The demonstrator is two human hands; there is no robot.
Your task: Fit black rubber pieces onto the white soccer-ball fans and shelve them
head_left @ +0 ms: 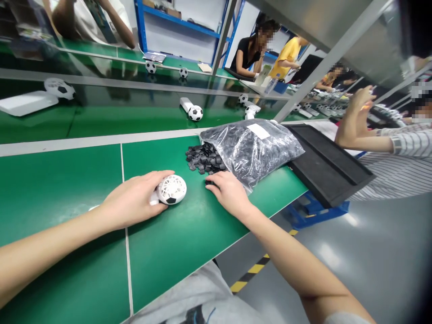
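Note:
My left hand [135, 200] is closed round a white device with a round, football-patterned head [172, 189], held low over the green table [189, 238]. To its right, my right hand [229, 191] pinches a small black piece [211, 182] between thumb and fingers. Just beyond that hand lies a pile of small black pieces [204, 157], spilling from the mouth of a clear plastic bag [256, 148] with a white label. The handle of the held device is mostly hidden by my left hand.
Behind a pale rail, several football-headed devices, one of them central [195, 113], lie on a green surface. A black tray [332, 164] sits right of the bag, beside a person in striped sleeves [408, 144]. Other people sit farther back. A metal post [303, 85] slants across.

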